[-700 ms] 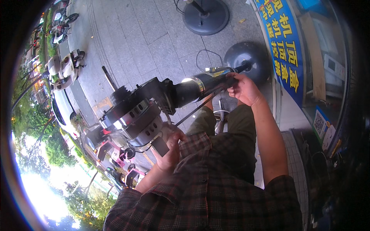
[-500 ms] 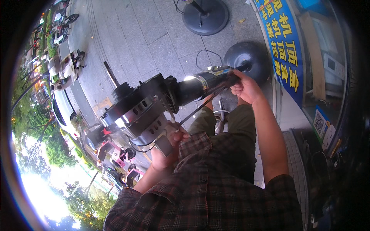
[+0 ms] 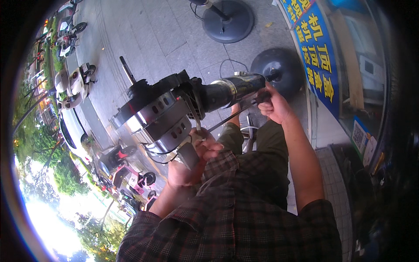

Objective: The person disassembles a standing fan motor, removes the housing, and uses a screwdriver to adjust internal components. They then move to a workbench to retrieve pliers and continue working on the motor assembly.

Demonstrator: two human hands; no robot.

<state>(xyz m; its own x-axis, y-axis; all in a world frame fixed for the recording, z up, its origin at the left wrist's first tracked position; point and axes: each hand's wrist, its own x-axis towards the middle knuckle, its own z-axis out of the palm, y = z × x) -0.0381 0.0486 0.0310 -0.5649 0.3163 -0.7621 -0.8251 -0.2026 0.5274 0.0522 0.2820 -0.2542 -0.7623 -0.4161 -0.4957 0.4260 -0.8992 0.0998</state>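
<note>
Right of the left hand [image 3: 180, 175] (half-curled, hold unclear), clenching screwdriver [image 3: 238, 113] in right hand [image 3: 276, 107], now angled flatter, seemingly aimed at fan motor [image 3: 163, 120].

Ahead of you, grey stone-slab paving [image 3: 144, 39]; on it, round dark-grey pedestal base [image 3: 235, 29] with dark slanting pole [image 3: 216, 10], small yellowish leaf-like scrap [image 3: 269, 25] near base. To your right, blue sign with yellow characters [image 3: 312, 56]; past it, tan flat board [image 3: 352, 65] behind glass [image 3: 369, 94]; nearer you, blue-and-green card with square code [image 3: 360, 134]. To your left, white rounded scooter [image 3: 77, 85], white car [image 3: 73, 126], pink black-wheeled scooter [image 3: 132, 178], leafy green trees [image 3: 65, 174].
</note>
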